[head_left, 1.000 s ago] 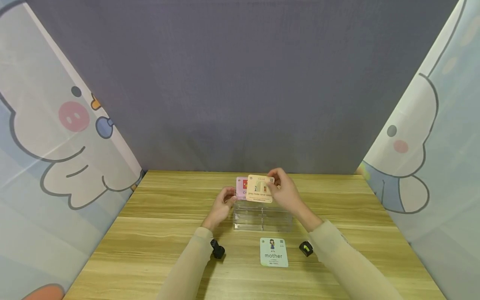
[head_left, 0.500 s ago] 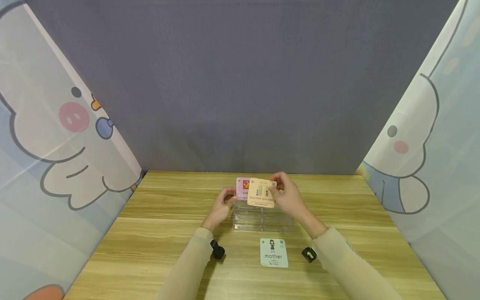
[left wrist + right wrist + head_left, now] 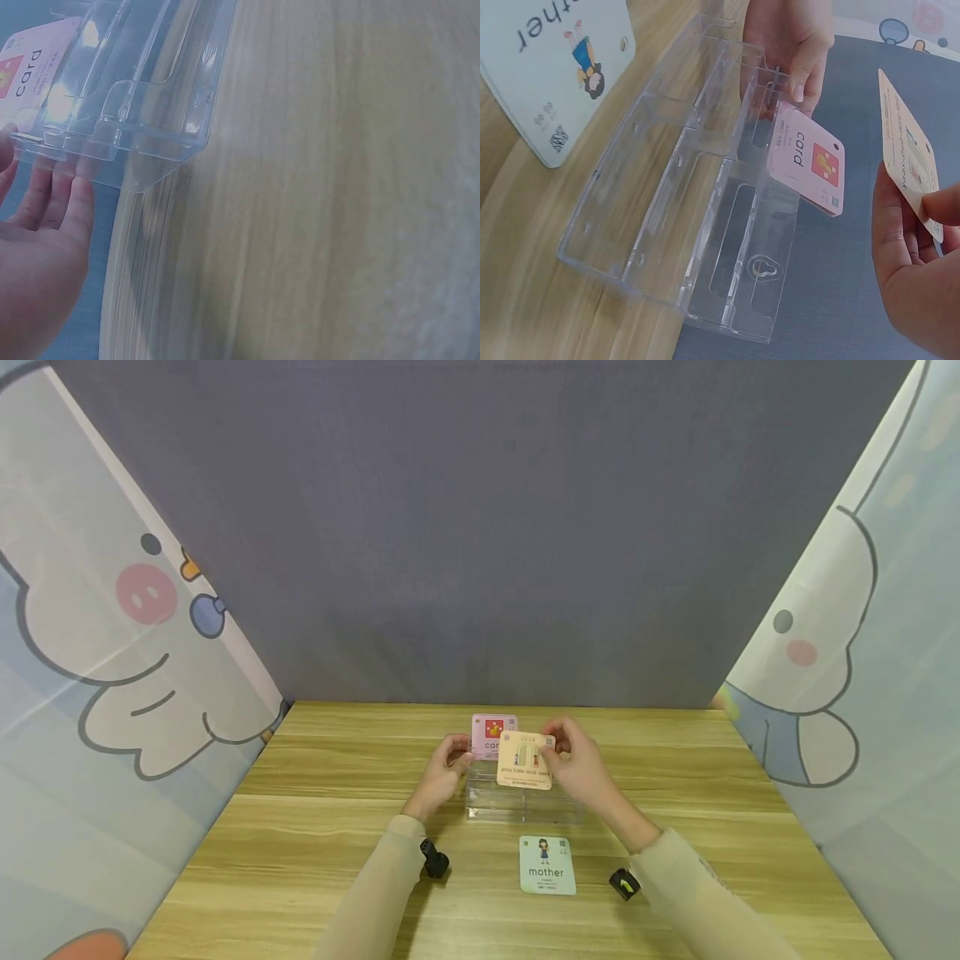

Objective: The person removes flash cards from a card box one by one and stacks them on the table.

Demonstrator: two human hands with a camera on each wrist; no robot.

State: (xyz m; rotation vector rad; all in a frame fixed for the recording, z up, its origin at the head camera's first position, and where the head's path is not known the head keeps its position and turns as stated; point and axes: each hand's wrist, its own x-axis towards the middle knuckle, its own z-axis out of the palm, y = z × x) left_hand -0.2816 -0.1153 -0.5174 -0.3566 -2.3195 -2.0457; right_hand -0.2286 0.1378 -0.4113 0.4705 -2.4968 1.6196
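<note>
A clear plastic tiered card rack [image 3: 495,803] stands mid-table, its divided tiers plain in the right wrist view. A pink flash card [image 3: 492,725] reading "card" sits upright in its rear left slot. My left hand [image 3: 442,778] grips the rack's left rear edge, with the thumb in front and fingers behind. Between thumb and fingers, my right hand [image 3: 583,768] pinches a pale-yellow flash card [image 3: 525,762] reading "play hide-and-seek". In the head view this card overlaps the rack and the pink card's lower right corner; in the right wrist view it is held apart from both.
A pale-green flash card [image 3: 547,881] reading "mother" lies on the wooden table [image 3: 337,852] in front of the rack. Black wrist devices [image 3: 434,860] show at both cuffs. A grey backdrop [image 3: 480,568] rises behind, with cartoon-printed panels at both sides.
My right hand has brought the yellow card lower and toward me, slightly right, uncovering more of the pink card. The left hand and the rack have stayed in place.
</note>
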